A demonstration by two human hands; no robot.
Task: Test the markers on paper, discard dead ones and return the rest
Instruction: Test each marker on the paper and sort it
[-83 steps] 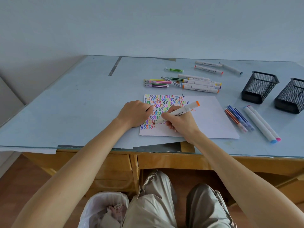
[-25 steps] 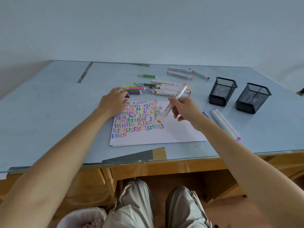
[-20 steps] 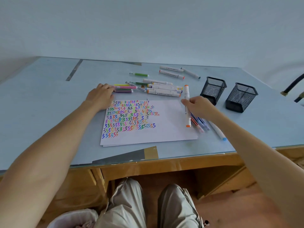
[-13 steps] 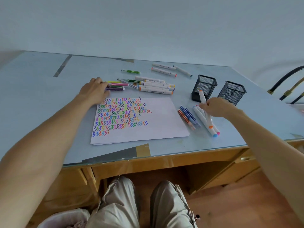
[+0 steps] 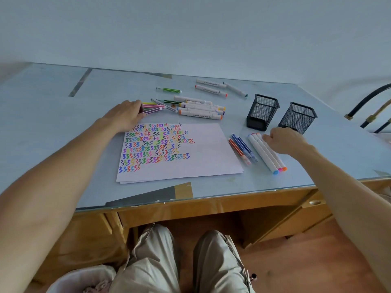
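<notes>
A white paper sheet [image 5: 201,153] with several rows of coloured squiggles lies mid-desk. Right of it lie three thin markers [image 5: 241,149] and three fat white ones side by side: blue-ended [image 5: 262,155], pink-ended, and an orange-ended marker [image 5: 275,156] on the outside. My right hand [image 5: 284,142] is over the orange-ended marker's upper part, fingers curled on it. My left hand [image 5: 127,115] rests at the sheet's top-left corner, fingertips touching a bunch of thin striped markers [image 5: 153,108]. A pile of fat markers [image 5: 201,108] lies behind the sheet.
Two black mesh pen holders [image 5: 262,112] [image 5: 297,117] stand behind my right hand. Three fat markers [image 5: 211,88] and a green thin one [image 5: 169,90] lie further back. A lined bin [image 5: 80,280] sits on the floor left of my knees. A chair frame [image 5: 370,106] is at the right.
My right hand lifted the orange-ended marker off the paper, carried it right and laid it down beside the blue and pink ones. My left hand slid from the sheet up to the thin markers.
</notes>
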